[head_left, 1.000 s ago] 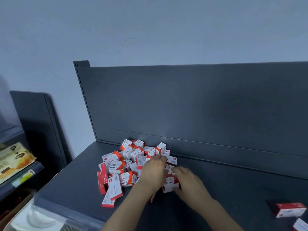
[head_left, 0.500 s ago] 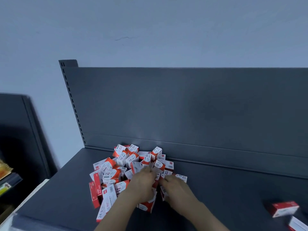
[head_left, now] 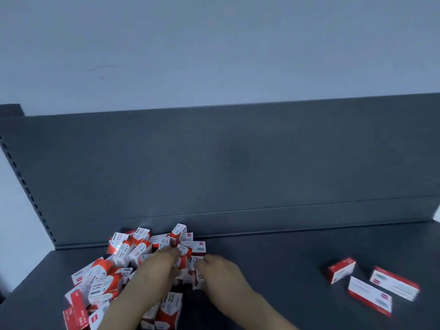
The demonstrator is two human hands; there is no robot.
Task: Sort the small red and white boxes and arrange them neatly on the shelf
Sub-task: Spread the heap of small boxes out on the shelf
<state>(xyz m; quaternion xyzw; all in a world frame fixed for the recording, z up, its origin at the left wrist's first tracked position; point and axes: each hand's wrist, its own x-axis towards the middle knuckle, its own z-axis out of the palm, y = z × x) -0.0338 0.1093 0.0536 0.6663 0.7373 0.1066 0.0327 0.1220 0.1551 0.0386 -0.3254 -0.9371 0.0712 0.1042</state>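
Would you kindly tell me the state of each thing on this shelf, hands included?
pile of small boxes: jumbled, unsorted, against the back panel.
three boxes on the right: lying loose, apart from the pile.
left hand: in the pile, touching boxes; grip hidden.
right hand: at the pile's right edge, fingers curled; grip unclear.
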